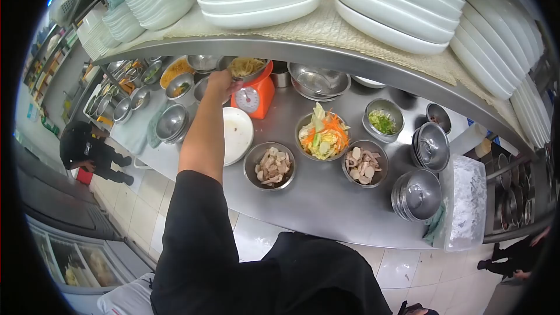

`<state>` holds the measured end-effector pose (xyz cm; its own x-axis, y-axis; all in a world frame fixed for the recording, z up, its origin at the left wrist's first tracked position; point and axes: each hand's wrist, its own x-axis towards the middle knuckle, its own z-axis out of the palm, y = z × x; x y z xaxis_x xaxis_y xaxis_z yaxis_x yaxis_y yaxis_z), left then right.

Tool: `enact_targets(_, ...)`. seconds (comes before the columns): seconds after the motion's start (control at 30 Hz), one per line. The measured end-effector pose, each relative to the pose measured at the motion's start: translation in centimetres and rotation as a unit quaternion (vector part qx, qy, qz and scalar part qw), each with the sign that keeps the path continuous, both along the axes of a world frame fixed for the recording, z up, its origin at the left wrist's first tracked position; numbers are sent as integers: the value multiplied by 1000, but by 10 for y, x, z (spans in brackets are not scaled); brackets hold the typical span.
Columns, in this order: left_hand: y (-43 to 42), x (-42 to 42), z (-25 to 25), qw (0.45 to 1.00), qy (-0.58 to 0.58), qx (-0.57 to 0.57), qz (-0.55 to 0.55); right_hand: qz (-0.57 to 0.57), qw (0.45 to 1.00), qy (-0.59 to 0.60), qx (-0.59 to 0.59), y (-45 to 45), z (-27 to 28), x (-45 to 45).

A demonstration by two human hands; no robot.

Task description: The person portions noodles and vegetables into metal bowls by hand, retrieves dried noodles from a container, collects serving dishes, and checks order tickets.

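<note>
The metal bowl of yellowish strips (pixel 263 72) was at the top of the orange scale (pixel 265 94), below the shelf edge (pixel 291 49). The left hand (pixel 226 85) was at its rim, but I could not tell whether it was gripping; the right hand was out of view. The steel bench (pixel 326 217) had bare metal along its near edge, above a tiled floor (pixel 403 265).
</note>
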<state>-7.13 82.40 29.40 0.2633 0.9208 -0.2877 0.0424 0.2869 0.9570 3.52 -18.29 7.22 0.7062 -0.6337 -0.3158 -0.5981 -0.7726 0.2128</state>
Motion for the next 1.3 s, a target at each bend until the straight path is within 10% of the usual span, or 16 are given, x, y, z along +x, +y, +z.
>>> enact_targets(0.27,1,-9,-10,1000,-10,-17,9,-142,954,-197,177,17,-2,12)
enact_targets(0.53,4,-17,-16,999,13,-23,29,-279,732,-453,427,-6,-11,80)
enact_targets(0.8,51,-33,-57,988,-103,63,-101,-266,659,-421,564,-37,-88,140)
enact_targets(1.0,-169,-38,26,989,-84,71,-98,-218,695,-344,592,91,-32,142)
enact_targets(1.1,-256,-60,18,988,-53,31,-139,-162,610,-286,721,91,-60,161)
enact_targets(1.23,-353,-70,-16,983,-48,-81,-156,-19,809,-125,574,104,-66,167)
enact_targets(1.27,-371,-65,-20,983,-45,-99,-150,252,917,137,278,109,-63,181)
enact_targets(1.3,-387,-61,-26,982,-42,-118,-143,248,887,215,324,114,-53,175)
